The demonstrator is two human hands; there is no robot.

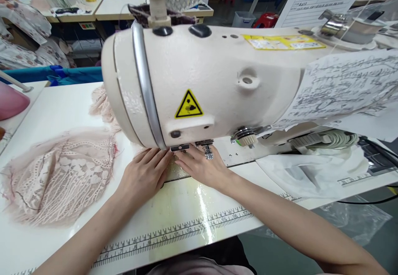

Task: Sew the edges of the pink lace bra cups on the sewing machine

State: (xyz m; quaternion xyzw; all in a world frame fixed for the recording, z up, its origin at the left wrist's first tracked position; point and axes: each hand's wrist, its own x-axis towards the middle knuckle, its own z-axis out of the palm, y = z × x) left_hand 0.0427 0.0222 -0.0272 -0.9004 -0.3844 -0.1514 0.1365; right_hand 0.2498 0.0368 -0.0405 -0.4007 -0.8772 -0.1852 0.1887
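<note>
A cream sewing machine head (217, 80) fills the middle of the view above a white table (56, 109). My left hand (144, 175) lies flat on the table just below the machine head, fingers stretched toward the needle area. My right hand (202, 167) lies beside it, fingers flat and pointing left under the presser foot (207, 150). The fingertips of both hands meet under the machine, where what they press on is hidden. A pile of pink lace fabric (59, 175) lies to the left of my left hand, and more lace (102, 105) sits behind it.
A printed ruler strip (174, 231) runs along the table's front edge. White paper and fabric (311, 171) lie at the right under the machine arm, with a sketched sheet (348, 88) hanging over it. Other work tables (118, 8) and floral cloth (27, 30) stand behind.
</note>
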